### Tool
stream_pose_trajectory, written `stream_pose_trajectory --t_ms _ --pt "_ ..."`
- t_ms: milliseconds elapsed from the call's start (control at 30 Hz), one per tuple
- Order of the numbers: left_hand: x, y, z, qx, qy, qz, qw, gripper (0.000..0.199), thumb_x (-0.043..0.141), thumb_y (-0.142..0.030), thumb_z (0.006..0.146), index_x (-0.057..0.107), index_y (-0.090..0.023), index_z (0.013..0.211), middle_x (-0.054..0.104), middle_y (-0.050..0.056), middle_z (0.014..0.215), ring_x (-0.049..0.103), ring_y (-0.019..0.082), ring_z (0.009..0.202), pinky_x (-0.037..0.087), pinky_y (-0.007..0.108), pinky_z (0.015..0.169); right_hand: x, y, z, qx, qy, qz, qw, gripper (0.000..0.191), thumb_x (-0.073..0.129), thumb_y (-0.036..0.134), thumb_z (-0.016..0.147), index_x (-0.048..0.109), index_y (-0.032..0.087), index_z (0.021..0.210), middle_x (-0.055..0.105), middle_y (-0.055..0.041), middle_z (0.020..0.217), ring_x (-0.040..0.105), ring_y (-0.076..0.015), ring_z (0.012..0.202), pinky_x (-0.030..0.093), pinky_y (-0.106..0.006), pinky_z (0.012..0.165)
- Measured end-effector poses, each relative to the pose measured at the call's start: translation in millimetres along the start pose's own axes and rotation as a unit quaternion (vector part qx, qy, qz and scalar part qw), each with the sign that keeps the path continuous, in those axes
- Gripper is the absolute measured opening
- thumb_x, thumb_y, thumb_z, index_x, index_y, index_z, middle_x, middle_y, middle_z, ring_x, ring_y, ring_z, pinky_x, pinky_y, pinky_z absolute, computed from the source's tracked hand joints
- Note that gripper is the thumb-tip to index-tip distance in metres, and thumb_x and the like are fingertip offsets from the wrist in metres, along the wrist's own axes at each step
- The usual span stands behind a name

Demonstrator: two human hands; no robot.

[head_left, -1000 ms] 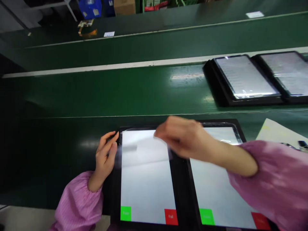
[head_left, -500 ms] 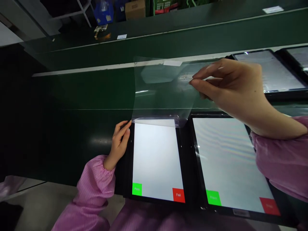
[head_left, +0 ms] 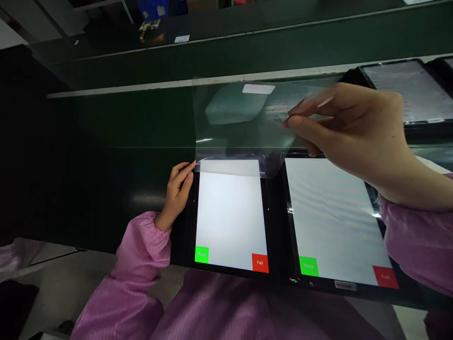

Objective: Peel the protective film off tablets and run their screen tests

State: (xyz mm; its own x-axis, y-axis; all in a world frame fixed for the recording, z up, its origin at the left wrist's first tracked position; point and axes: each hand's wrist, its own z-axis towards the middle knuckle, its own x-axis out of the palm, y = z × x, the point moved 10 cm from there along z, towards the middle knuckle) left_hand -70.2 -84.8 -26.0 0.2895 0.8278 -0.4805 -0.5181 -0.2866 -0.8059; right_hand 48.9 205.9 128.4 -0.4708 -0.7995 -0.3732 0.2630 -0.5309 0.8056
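A tablet [head_left: 231,212] lies face up in front of me, its screen lit white with a green Pass square and a red Fail square. Over its top edge stands a clear protective film [head_left: 230,127] with a small white label, mostly lifted and bent back, its lower strip over the top of the screen. Pinched between thumb and fingers of my right hand [head_left: 357,123] is the film's right side, well above the tablet. My left hand [head_left: 178,191] rests against the tablet's upper left edge, fingers stretched and thumb apart, index fingertip by the film's lower left corner.
A second lit tablet [head_left: 336,212] lies close on the right, partly under my right forearm. Another tablet [head_left: 410,89] lies farther back at the right. A raised green ledge [head_left: 106,54] runs behind the bench, with a small white label [head_left: 181,39] on it.
The whole view has shifted, so the tablets sit higher in the picture. My right hand, still pinching the film, has moved slightly right. My left hand stays at the tablet's edge.
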Motion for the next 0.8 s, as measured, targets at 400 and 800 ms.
stream_pose_trajectory --t_ms 400,800 --pt "-1.4 -2 1 0.023 -0.007 -0.004 1.000 0.043 0.054 -0.056 0.108 0.074 -0.029 0.135 0.069 0.008 0.133 0.062 0.025 0.133 0.049 0.043 0.117 19 -11 -52 0.094 0.067 0.002 0.993 0.011 0.079 0.032 0.090 0.072 0.024 0.093 0.078 0.0006 0.084 0.055 -0.0082 0.038 0.042 -0.021 0.031" --pt "-1.9 -1 0 0.001 -0.010 -0.018 1.000 0.049 0.055 -0.062 0.105 0.075 -0.026 0.132 0.070 0.010 0.137 0.062 0.026 0.136 0.047 0.045 0.121 31 8 -83 0.042 0.124 -0.079 0.988 0.008 0.075 0.039 0.097 0.078 0.034 0.102 0.079 0.0051 0.081 0.062 -0.0107 0.045 0.057 -0.023 0.044"
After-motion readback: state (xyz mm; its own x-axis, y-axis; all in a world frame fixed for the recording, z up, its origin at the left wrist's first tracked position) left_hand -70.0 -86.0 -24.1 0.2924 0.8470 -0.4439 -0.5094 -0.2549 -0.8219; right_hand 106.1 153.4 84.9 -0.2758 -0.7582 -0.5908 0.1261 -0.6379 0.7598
